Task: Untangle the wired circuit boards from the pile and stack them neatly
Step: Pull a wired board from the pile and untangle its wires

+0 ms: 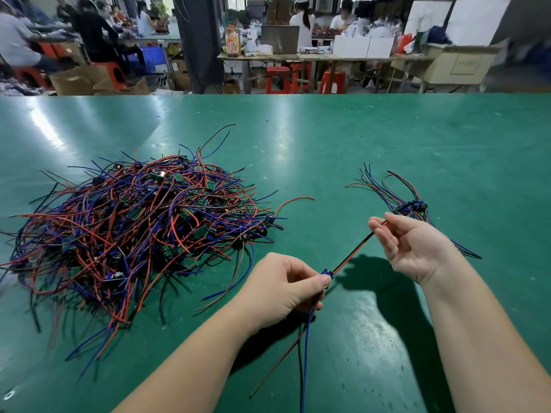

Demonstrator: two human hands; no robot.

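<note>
A big tangled pile [140,225] of small green circuit boards with red, blue and black wires lies on the left of the green table [357,138]. A small stack of sorted boards [413,206] with fanned wires lies at the right. My left hand [286,290] pinches one small blue board [326,276] above the table, its blue and dark wires hanging down toward me. From that board a red and a black wire [354,254] stretch up to the right. My right hand [414,245] holds their far end between thumb and fingers, palm up, just in front of the stack.
Loose wire ends stick out of the pile toward my left hand. Beyond the table's far edge are other workbenches, red stools, cardboard boxes and several people working.
</note>
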